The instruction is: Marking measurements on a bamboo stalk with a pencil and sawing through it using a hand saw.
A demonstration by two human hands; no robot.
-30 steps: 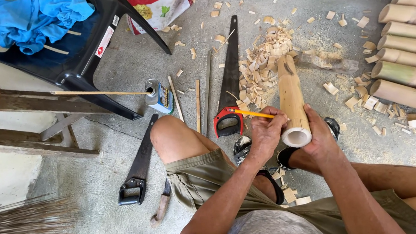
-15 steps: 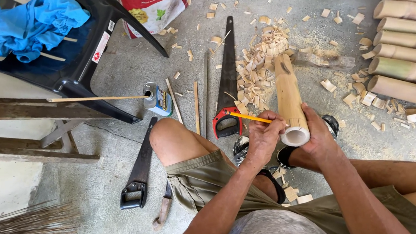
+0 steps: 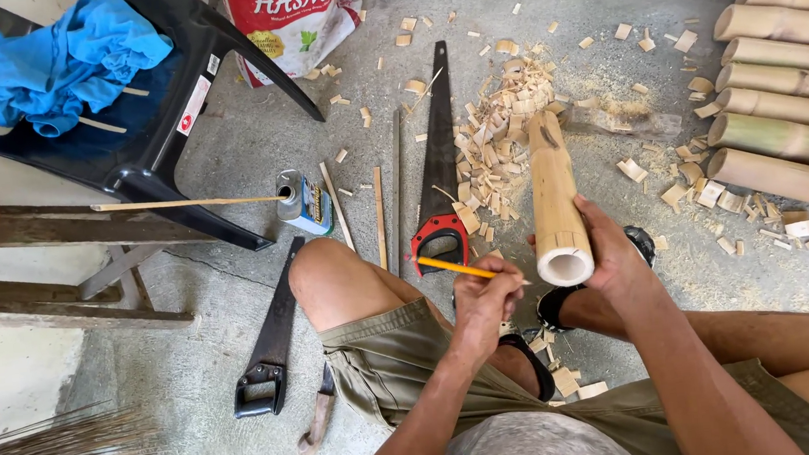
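Two hands on the job here: my right hand (image 3: 612, 263) is wrapped around the near end of a bamboo section (image 3: 556, 195), fingers clamped on it just behind the hollow cut end, while the far end rests down on the concrete floor (image 3: 223, 156) at twelve o'clock from my grip. My left hand (image 3: 484, 301) pinches a yellow pencil (image 3: 457, 269), fingers closed on it, and the pencil lies across toward the bamboo's rim with its free end sticking out at about ten o'clock. Just past the pencil, at eleven o'clock, a handsaw with a red and black handle (image 3: 439, 176) lies flat with its blade pointing away from me. A heap of bamboo chips (image 3: 495, 141) is piled against the pole's far end. Over at two o'clock, a row of cut bamboo poles (image 3: 787, 87) lies side by side. At nine o'clock from my knee, a second saw with a black handle (image 3: 268, 342) rests on the floor, and a small tin can (image 3: 303, 202) stands just beyond it. Further out at ten o'clock, a black plastic chair (image 3: 152, 132) carries a blue cloth (image 3: 58, 63).
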